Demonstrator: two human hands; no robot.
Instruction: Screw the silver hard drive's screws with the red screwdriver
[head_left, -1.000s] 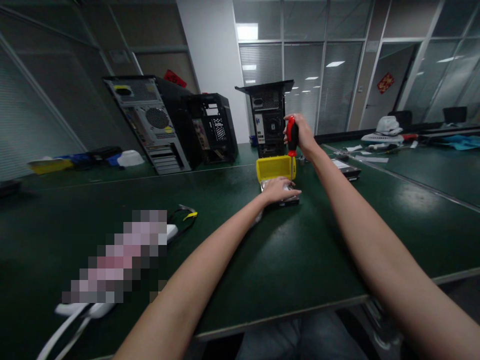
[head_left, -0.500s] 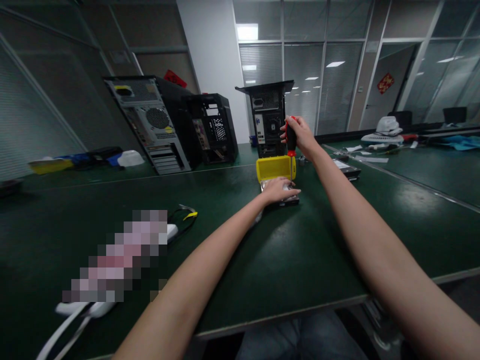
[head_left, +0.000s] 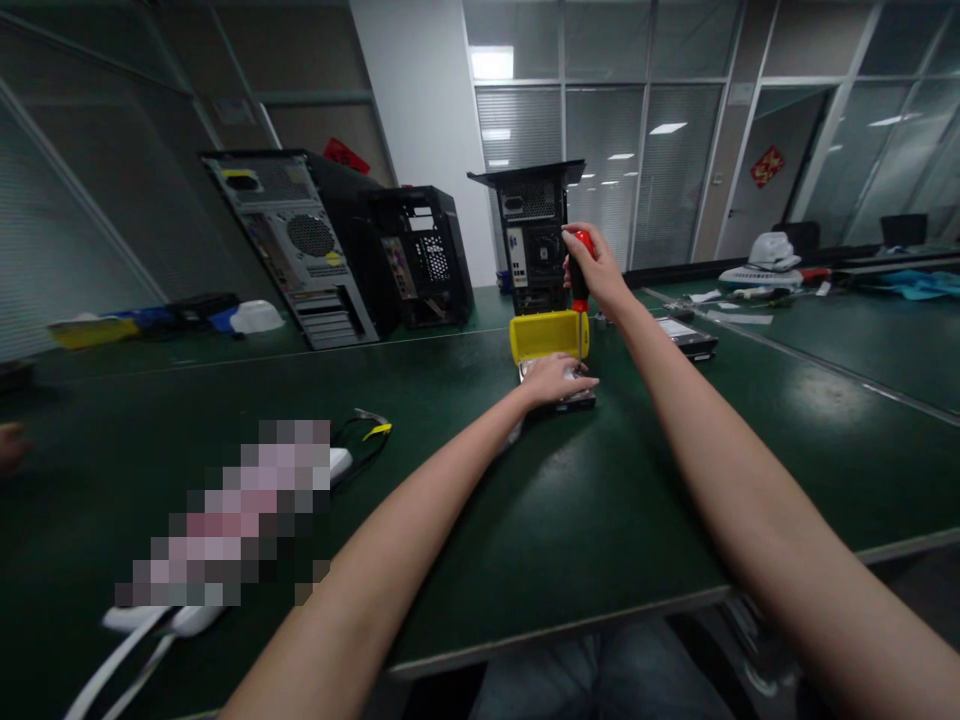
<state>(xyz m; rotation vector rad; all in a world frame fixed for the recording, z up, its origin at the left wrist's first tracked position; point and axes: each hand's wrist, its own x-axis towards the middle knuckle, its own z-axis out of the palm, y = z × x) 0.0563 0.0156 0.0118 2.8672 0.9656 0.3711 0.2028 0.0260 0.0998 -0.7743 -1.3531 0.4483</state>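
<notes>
In my right hand is a red-and-black screwdriver, held upright by its handle. Its shaft points down at a hard drive lying on the green table, and the tip is hidden by fingers. My left hand holds the drive from above, thumb towards the near right and fingers over the top, close around the screwdriver's tip. An open yellow case stands right behind the drive.
Computer towers stand at the back left, another tower behind the yellow case. A second drive lies to the right. A white power strip with cables is at the left. Part of another person's hand shows at the left edge.
My right hand has shifted its hold slightly, its fingers now higher around the screwdriver handle. My left hand stays on the hard drive. Another person's hand has come in at the left edge.
</notes>
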